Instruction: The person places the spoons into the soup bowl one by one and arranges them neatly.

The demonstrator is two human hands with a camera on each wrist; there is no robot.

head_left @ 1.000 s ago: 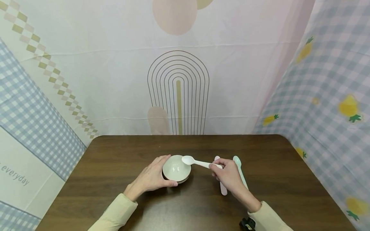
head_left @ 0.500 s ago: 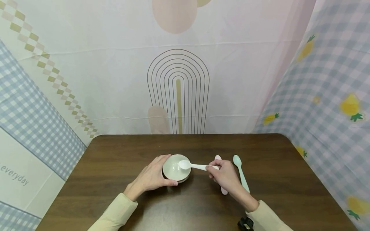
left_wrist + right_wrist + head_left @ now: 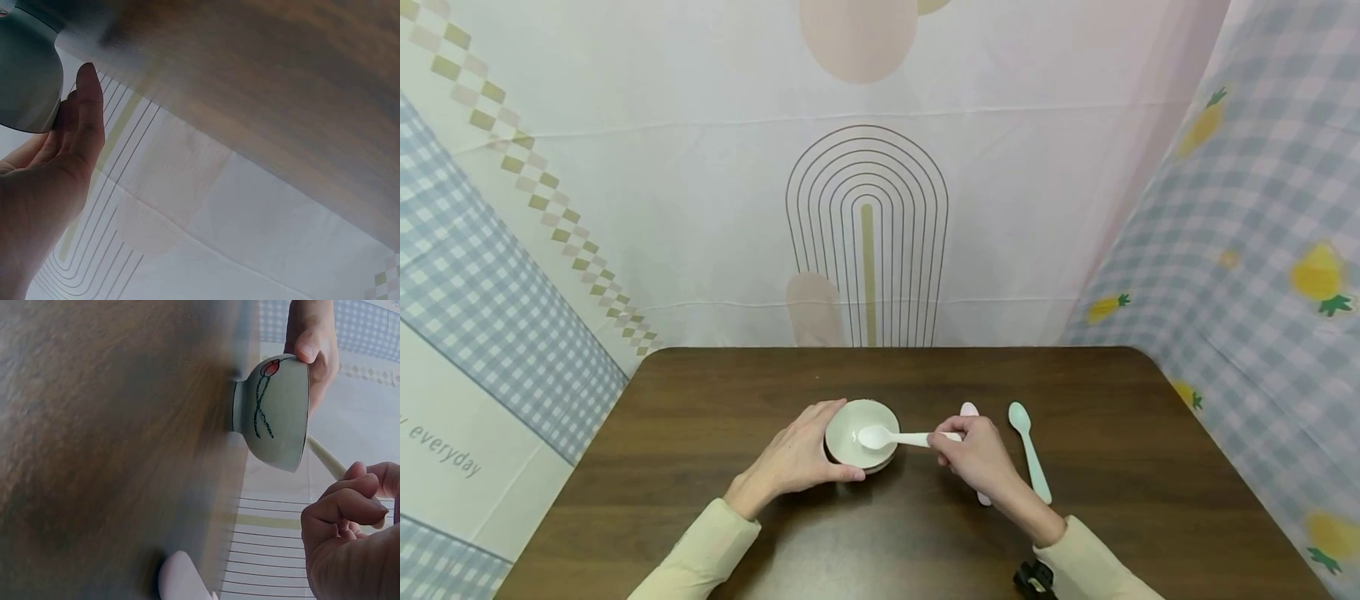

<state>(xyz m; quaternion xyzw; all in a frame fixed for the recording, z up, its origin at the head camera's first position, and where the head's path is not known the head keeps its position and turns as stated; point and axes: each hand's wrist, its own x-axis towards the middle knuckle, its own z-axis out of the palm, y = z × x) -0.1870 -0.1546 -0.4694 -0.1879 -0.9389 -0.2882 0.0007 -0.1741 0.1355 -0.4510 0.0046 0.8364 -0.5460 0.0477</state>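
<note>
A pale bowl (image 3: 851, 419) stands on the wooden table, its outer side (image 3: 282, 425) painted with a red and dark motif in the right wrist view. My left hand (image 3: 797, 454) holds it from the left, thumb at the near rim and fingers round the far side. My right hand (image 3: 981, 457) pinches a white spoon (image 3: 910, 438) by the end of its handle. The spoon's head lies inside the bowl's opening, and in the right wrist view the rim hides it.
Under and beside my right hand lies a pink spoon (image 3: 969, 409), partly hidden by that hand. Farther right is a mint-green spoon (image 3: 1034, 462). Printed cloth (image 3: 722, 225) hangs along the back edge of the table (image 3: 737, 375) and at both sides.
My right hand has moved a little left and toward me, bringing the white spoon's head from over the bowl's right rim into its opening. My left hand keeps its hold on the bowl.
</note>
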